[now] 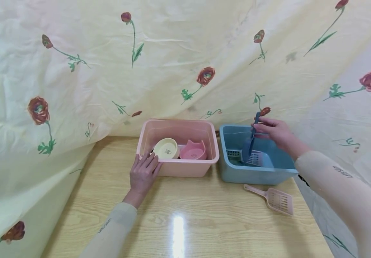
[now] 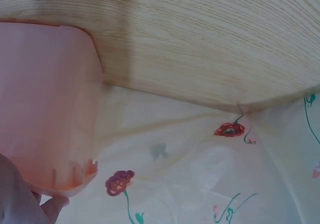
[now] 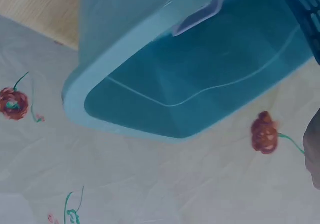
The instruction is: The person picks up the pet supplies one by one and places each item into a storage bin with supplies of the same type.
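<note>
My right hand (image 1: 274,130) grips the handle of a dark blue litter scoop (image 1: 248,148), its slotted head hanging down inside a blue plastic bin (image 1: 253,175). In the right wrist view the blue scoop (image 3: 306,13) shows at the upper right edge. Beneath it in the bin lie a pale lilac scoop (image 1: 256,158) and a green slotted scoop (image 1: 234,154). At the near left corner of a pink bin (image 1: 185,169), my left hand (image 1: 144,173) holds the rim, fingers over the edge and thumb outside. That bin contains a cream bowl (image 1: 166,147) and a pink cat-eared bowl (image 1: 193,150).
A pink slotted scoop (image 1: 280,200) lies on the wooden table (image 1: 205,208) in front of the blue bin. The two bins stand side by side, close to a flower-patterned cloth (image 1: 166,86) that hangs behind and at both sides.
</note>
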Action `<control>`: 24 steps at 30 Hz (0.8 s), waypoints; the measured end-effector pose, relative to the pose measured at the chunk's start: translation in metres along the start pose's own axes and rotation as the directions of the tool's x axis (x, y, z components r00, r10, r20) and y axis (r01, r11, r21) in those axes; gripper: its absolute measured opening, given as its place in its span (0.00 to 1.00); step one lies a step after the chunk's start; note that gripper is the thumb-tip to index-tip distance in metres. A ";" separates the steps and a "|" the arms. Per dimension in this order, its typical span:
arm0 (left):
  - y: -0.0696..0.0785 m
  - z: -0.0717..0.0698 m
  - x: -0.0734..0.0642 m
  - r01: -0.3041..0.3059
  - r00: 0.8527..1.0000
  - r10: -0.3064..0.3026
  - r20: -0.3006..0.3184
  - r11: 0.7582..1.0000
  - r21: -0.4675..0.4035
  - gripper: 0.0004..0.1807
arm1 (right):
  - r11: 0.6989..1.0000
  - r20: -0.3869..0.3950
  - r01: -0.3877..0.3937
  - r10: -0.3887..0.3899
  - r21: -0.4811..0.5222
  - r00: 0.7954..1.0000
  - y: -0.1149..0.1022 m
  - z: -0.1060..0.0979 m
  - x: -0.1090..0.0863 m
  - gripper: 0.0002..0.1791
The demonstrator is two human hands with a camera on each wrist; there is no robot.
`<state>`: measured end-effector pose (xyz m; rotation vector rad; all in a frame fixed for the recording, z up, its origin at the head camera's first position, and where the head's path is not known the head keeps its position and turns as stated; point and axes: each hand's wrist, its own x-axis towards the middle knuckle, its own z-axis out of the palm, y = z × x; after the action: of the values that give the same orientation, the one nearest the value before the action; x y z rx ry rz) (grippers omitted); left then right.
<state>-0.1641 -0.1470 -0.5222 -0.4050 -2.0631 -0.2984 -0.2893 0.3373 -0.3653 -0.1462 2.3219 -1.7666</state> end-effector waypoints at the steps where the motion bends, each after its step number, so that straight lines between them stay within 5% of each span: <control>1: 0.000 0.000 0.000 0.000 1.000 0.000 0.001 1.000 0.000 0.15 | 0.998 -0.009 -0.012 0.011 -0.058 1.000 0.004 -0.001 0.003 0.31; 4: 0.001 0.001 -0.001 0.000 1.000 0.000 0.005 1.000 0.004 0.15 | 0.973 -0.016 -0.041 0.038 -0.226 0.999 0.020 0.000 0.012 0.35; 10: 0.003 0.001 -0.002 0.003 1.000 -0.003 0.003 1.000 0.000 0.14 | 0.924 0.011 -0.104 0.117 -0.367 0.993 0.039 0.011 0.018 0.37; 17: 0.003 0.001 0.000 0.005 1.000 -0.005 0.014 1.000 -0.001 0.14 | 0.895 0.065 -0.151 0.195 -0.421 0.979 0.048 0.012 0.016 0.44; 24: 0.000 -0.001 0.002 0.000 1.000 0.000 0.002 1.000 0.005 0.14 | 0.906 0.146 -0.073 0.146 -0.416 0.978 0.038 0.008 -0.002 0.41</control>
<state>-0.1646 -0.1473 -0.5204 -0.4017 -2.0657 -0.2927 -0.2835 0.3405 -0.4039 -0.2214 2.4805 -1.1431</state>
